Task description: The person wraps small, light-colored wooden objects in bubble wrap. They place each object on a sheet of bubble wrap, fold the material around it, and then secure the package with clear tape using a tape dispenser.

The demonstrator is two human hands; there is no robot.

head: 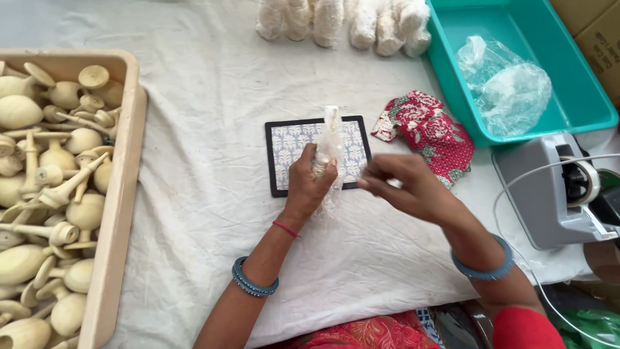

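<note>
My left hand grips a pale wooden piece wrapped in clear bubble wrap, held upright over a black-edged mat with a blue and white pattern. My right hand is just to the right of it, fingers pinched together near the edge of the wrap; whether it holds a small piece of tape I cannot tell. Both wrists wear blue bangles. The lower part of the wrapped piece is hidden inside my left fist.
A beige tray at the left holds several unpainted wooden pieces. Wrapped bundles lie at the far edge. A teal bin with a plastic bag, a red floral cloth pouch and a grey tape dispenser stand right.
</note>
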